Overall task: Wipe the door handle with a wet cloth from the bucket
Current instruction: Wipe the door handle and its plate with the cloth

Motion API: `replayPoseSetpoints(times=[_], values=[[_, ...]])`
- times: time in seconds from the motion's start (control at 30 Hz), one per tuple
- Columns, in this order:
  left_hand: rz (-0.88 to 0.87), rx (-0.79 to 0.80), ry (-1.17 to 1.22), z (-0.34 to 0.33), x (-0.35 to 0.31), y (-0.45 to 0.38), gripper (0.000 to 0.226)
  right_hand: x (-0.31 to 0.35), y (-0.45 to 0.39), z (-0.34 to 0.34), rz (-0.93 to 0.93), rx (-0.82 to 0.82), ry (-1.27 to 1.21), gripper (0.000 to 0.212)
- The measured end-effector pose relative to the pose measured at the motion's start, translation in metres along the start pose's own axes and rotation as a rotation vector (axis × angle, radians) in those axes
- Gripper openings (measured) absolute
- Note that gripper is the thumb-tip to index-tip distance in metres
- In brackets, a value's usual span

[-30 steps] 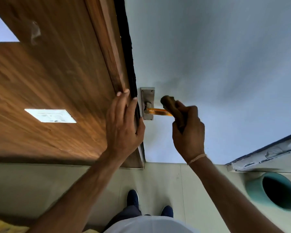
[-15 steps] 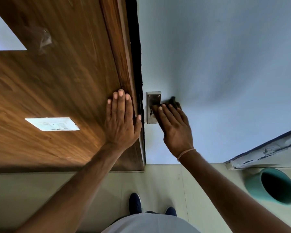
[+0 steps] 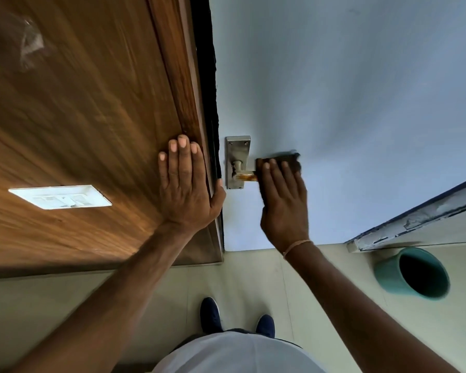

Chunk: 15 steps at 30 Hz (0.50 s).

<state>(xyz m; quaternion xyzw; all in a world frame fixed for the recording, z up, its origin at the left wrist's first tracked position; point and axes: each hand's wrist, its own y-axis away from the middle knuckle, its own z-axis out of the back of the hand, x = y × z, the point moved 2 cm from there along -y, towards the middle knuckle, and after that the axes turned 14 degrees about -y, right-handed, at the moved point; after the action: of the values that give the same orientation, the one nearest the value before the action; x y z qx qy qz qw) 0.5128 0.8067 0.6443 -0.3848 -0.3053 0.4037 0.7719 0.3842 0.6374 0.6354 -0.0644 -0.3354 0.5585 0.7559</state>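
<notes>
A metal door handle (image 3: 240, 169) with a rectangular backplate and an orange-brown lever is fixed on the pale blue door (image 3: 347, 103). My right hand (image 3: 284, 195) lies over the lever's outer part, pressing a dark cloth (image 3: 285, 157) against it; only the cloth's upper edge shows above my fingers. The plate and the lever's root are uncovered. My left hand (image 3: 186, 184) rests flat, fingers together, on the wooden door frame (image 3: 178, 90) just left of the handle. A teal bucket (image 3: 412, 273) stands on the floor at the lower right.
A wood-panelled wall (image 3: 65, 117) with a white switch plate (image 3: 59, 196) fills the left side. A worn white sill or frame edge (image 3: 414, 219) runs above the bucket. My dark shoes (image 3: 210, 313) stand on pale floor tiles below the door.
My right hand with the cloth has slid right along the lever, off the backplate, uncovering the plate and lever root. My left hand stays flat on the frame.
</notes>
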Motion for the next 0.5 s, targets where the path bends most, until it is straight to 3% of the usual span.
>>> replayPoseSetpoints(times=[0.13, 0.3, 0.4, 0.5], values=[[0.014, 0.0, 0.013, -0.001, -0.005, -0.002, 0.101, 0.019, -0.005, -0.007, 0.221, 0.131, 0.038, 0.065], [-0.017, 0.014, -0.002, 0.002, 0.001, 0.002, 0.097, 0.002, -0.002, 0.006, 0.01, 0.101, 0.05, 0.083], [-0.015, 0.017, -0.013, 0.002, 0.002, -0.001, 0.099, 0.029, -0.003, 0.001, 0.068, 0.193, -0.02, 0.093], [-0.006, 0.015, -0.021, 0.005, 0.001, -0.001, 0.097, 0.022, -0.002, 0.007, 0.092, 0.193, -0.058, 0.075]])
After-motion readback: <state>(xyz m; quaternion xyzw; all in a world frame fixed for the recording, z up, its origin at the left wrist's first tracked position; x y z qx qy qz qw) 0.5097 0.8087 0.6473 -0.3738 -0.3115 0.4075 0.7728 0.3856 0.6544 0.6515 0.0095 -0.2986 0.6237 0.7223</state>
